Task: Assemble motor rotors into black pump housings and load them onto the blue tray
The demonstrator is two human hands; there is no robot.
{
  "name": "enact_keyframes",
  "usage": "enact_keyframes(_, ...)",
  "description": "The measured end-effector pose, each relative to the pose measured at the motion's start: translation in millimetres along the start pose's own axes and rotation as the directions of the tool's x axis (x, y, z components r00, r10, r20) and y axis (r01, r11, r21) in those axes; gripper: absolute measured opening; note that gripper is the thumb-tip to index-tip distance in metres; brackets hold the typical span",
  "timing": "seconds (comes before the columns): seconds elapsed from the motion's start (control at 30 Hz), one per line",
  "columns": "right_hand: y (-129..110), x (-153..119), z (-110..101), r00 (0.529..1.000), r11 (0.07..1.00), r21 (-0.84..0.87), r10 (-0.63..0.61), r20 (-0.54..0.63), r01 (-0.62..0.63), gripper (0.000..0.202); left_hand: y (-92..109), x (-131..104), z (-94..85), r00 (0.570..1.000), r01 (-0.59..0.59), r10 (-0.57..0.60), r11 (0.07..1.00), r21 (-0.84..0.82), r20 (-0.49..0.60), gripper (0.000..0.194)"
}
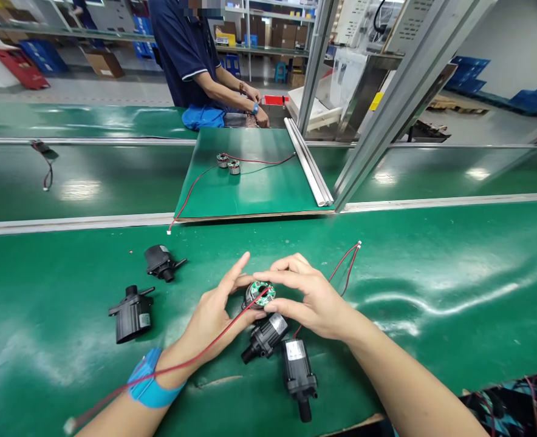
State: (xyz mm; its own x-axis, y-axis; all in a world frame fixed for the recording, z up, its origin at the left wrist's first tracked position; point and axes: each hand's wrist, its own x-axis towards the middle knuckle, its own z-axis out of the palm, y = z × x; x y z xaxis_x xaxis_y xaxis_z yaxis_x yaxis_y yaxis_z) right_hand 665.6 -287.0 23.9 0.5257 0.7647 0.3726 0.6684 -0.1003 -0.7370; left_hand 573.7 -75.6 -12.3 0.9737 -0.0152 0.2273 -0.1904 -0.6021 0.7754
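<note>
Between my two hands is a round motor stator (263,294) with a green ring-shaped circuit board facing up. My left hand (218,312) grips it from the left, index finger raised and thumb at its lower edge. From the right, the thumb and fingers of my right hand (316,297) close on its rim. A red wire (209,344) runs from the board across my left wrist to a white connector at lower left. Just below lies a black pump (266,337) with a label, partly under my fingers. A second black pump (298,370) lies nearer me.
Two black pump housings (133,315) (161,262) stand at left on the green bench. A raised green board (250,194) holds two stators (234,167) and white tubes (309,164). A metal post (387,103) rises at right. A co-worker (186,54) works opposite.
</note>
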Motion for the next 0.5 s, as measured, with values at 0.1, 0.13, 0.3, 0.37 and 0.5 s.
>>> enact_keyframes(0.1,0.1,0.0,1.4,1.0,1.0,-0.022,-0.014,0.005,0.014,0.044,-2.6,0.1,-0.1,0.998,-0.056,0.057,0.998,-0.016,0.008,0.091)
enact_keyframes(0.13,-0.3,0.0,1.5,1.0,0.999,-0.03,-0.014,0.016,0.015,0.044,-3.9,0.0,-0.1,0.997,-0.074,0.075,0.997,-0.024,0.012,0.091)
enact_keyframes(0.3,-2.7,-0.3,1.5,0.999,0.997,-0.07,-0.04,0.023,0.041,0.046,-8.4,-0.4,-0.1,0.996,-0.091,0.092,0.995,-0.031,0.017,0.09)
enact_keyframes(0.37,-3.0,-1.0,1.9,0.998,0.994,-0.089,-0.054,0.017,0.056,0.047,-8.4,-0.7,0.5,0.996,-0.092,0.092,0.996,-0.018,0.008,0.09)
enact_keyframes(0.5,-2.1,-3.1,5.6,0.998,0.984,-0.167,-0.065,0.02,0.067,0.05,-10.3,-1.9,4.0,0.99,-0.139,0.138,0.99,-0.017,-0.016,0.081)
